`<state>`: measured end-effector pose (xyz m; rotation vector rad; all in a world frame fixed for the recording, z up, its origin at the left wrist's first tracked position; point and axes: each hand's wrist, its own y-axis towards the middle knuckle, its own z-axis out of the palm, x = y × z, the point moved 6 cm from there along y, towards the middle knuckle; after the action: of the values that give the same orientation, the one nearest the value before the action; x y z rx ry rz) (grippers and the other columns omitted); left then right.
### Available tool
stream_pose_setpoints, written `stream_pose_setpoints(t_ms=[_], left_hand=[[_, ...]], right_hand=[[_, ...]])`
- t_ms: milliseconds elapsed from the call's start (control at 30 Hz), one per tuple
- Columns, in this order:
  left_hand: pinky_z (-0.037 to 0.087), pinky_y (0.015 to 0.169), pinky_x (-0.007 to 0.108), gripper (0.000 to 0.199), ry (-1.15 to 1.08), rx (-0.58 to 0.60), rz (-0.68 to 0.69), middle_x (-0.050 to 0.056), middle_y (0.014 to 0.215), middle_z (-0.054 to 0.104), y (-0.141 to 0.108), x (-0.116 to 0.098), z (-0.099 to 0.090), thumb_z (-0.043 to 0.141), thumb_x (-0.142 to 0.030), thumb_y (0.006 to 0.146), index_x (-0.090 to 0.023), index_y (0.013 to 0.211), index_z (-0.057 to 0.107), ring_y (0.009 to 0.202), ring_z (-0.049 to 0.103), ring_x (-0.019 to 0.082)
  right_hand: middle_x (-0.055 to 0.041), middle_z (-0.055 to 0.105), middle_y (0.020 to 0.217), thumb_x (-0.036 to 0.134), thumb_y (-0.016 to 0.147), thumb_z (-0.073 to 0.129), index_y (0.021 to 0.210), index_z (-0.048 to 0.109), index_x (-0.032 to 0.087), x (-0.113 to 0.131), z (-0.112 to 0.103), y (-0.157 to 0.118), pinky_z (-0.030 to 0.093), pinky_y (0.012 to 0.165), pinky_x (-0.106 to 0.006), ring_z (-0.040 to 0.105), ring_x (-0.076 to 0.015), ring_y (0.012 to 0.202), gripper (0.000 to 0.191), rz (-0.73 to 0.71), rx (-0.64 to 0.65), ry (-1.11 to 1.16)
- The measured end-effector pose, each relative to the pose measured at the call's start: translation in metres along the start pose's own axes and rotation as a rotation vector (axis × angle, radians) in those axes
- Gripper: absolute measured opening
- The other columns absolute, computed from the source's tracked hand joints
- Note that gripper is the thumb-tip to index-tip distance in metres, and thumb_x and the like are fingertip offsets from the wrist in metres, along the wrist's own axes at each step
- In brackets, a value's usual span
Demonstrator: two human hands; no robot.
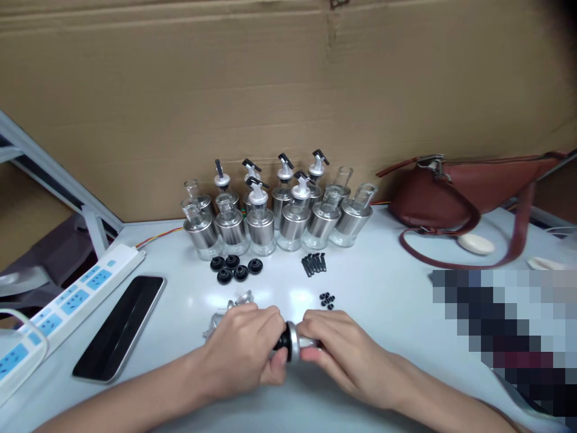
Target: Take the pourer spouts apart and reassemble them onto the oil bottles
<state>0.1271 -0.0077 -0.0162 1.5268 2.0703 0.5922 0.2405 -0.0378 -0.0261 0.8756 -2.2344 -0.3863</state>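
Between my two hands, low in the middle of the view, is a bottle pourer [294,343] with a silver collar and a black rubber stopper. The fingers of my left hand [250,343] close round its black stopper end. With my right hand [342,352] I pinch the silver spout end, whose tip is partly covered. Behind my left hand lie several silver pourer parts [244,297], partly hidden. Farther back are several black rubber stoppers [241,273], a row of small black levers [314,263] and a cluster of tiny black pieces [327,300].
Glass bottles with steel sleeves [261,231] stand in two rows at the back, several topped with pourers. A power strip [74,300] and a phone [119,328] lie at left. A brown handbag [451,195] and a white oval object [476,243] are at right. Cardboard [288,102] walls the back.
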Motion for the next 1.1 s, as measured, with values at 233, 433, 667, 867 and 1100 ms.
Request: stream_pose_setpoints(t_ms=[233,433,667,867,1100], left_hand=[[0.027,0.048,0.027,0.025,-0.255,0.16,-0.221,-0.006,0.052,0.033,-0.003,0.006,0.006,0.025,-0.024,0.093,-0.023,0.068,0.028,0.045,0.03,0.014],[0.026,0.049,0.025,0.047,-0.905,0.523,-0.737,-0.006,0.055,0.029,-0.014,0.011,0.024,0.019,-0.054,0.094,-0.022,0.062,0.03,0.05,0.029,0.011],[0.026,0.05,0.024,0.041,-1.036,0.574,-0.791,-0.006,0.058,0.034,-0.015,0.01,0.019,0.029,-0.05,0.094,-0.021,0.067,0.035,0.052,0.031,0.01],[0.033,0.055,0.025,0.026,-0.398,0.397,-0.386,-0.003,0.063,0.042,-0.008,0.019,0.004,0.031,-0.029,0.096,-0.021,0.072,0.039,0.058,0.04,0.014],[0.039,0.061,0.028,0.029,0.156,0.398,-0.018,0.002,0.071,0.06,0.004,0.028,-0.03,0.035,-0.026,0.101,-0.016,0.082,0.055,0.058,0.05,0.017]], right_hand=[[-0.001,0.052,0.058,0.029,0.105,0.025,0.077,0.054,0.015,0.011,-0.01,0.0,0.034,0.053,-0.026,0.041,-0.0135,0.054,0.043,-0.224,-0.107,-0.245],[-0.0024,0.061,0.061,0.018,0.1,0.037,0.084,0.062,0.016,0.014,-0.015,-0.004,0.034,0.057,-0.033,0.048,-0.0161,0.056,0.03,-0.429,-0.051,-0.623],[0.0019,0.066,0.063,0.026,0.102,0.037,0.078,0.062,0.023,0.019,-0.023,-0.003,0.03,0.069,-0.035,0.055,-0.0155,0.07,0.035,-0.436,-0.15,-0.741],[0.003,0.055,0.056,0.03,0.104,0.027,0.08,0.05,0.019,0.007,-0.028,0.001,0.026,0.066,-0.035,0.044,-0.0135,0.054,0.035,-0.186,-0.193,-0.34],[0.0003,0.05,0.065,0.037,0.103,0.031,0.074,0.05,0.02,-0.03,-0.036,-0.004,0.037,0.06,-0.029,0.047,-0.0149,0.061,0.039,0.228,-0.263,0.152]])
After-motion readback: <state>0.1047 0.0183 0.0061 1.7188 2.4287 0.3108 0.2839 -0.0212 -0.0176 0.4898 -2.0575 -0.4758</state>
